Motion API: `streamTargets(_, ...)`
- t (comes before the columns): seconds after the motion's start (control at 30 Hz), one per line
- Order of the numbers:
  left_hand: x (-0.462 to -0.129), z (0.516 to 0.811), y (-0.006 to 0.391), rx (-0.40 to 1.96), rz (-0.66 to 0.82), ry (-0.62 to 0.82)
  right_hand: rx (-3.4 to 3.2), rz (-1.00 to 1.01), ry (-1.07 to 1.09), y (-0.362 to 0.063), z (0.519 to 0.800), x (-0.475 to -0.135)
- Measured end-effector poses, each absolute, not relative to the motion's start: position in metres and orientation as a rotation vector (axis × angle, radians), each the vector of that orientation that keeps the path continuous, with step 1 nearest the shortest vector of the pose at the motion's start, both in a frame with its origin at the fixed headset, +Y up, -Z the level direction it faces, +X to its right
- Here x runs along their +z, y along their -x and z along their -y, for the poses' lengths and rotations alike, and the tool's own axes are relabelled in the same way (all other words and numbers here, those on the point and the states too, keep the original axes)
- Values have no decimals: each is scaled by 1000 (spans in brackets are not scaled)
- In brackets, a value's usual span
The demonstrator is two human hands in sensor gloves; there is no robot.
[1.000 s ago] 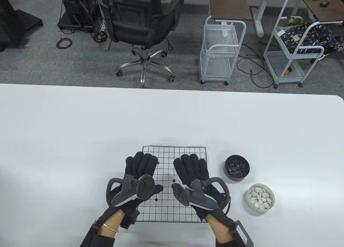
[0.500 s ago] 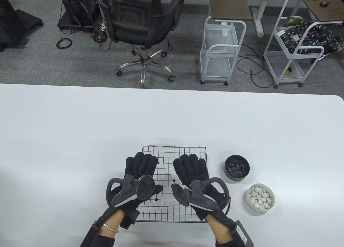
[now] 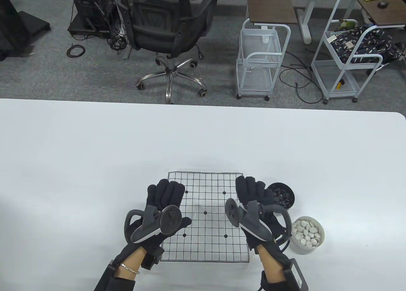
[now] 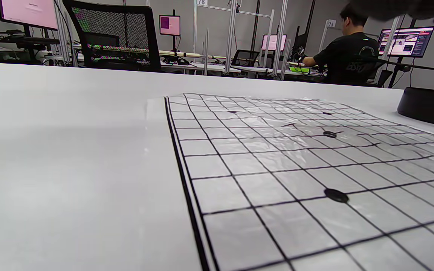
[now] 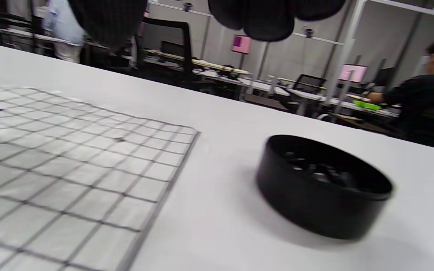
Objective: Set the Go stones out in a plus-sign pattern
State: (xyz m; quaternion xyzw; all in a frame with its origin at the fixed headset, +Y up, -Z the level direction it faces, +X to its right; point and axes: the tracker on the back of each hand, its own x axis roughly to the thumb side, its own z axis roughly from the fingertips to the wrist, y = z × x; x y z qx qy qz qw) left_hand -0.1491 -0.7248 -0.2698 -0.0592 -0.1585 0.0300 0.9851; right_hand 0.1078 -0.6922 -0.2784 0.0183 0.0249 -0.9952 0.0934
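Two gloved hands over the white table [image 3: 95, 151], and the grid board [image 3: 205, 216] lies flat between them, bare of stones, only its printed dots showing. Left hand [image 3: 165, 199] lies over the board's left edge, fingers straight and together, holding nothing, the tracker [image 3: 158, 223] strapped on its back. Right hand [image 3: 253, 192] is over the board's right edge, its fingertips reaching toward the black bowl [image 3: 280, 196] just beside the board; fingers look loosely extended and side by side, nothing gripped, and I cannot tell whether they touch the bowl's rim. Black stones [image 3: 282, 194] sit inside that bowl, partly hidden by the hand. Nearer the person, just beside the right wrist, the white bowl [image 3: 307, 232] holds its heap of white stones [image 3: 306, 230]. Right wrist view is blurred, yet the black bowl stands clear beside the board's corner with dark stones inside and gloved fingertips [image 5: 254, 15] hanging at the top edge. Left wrist view shows the board's crinkled clear cover, its heavy left border, and a person in dark clothing seated at monitors far behind. Beyond the table stand an office chair [image 3: 168, 28] and two white wire carts [image 3: 261, 59].
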Motion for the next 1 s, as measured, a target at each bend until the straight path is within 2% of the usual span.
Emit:
streamTargets(0.2, -270, 725, 150, 53, 308, 116, -2875, 78, -406, -150, 690, -304)
streamTargets(0.37, -270, 725, 152, 54, 299, 120, -2867, 295, -511, -170, 707, -330)
streamTargets(0.57, -270, 725, 154, 64, 290, 122, -2729, 444, -574, -171, 735, -352)
streamTargets(0.83, -271, 724, 157, 84, 287, 123, -2629, 427, -559, -166, 744, -366)
streamTargets(1.0, -271, 724, 157, 82, 289, 122, -2587, 342, -509, -163, 747, -366)
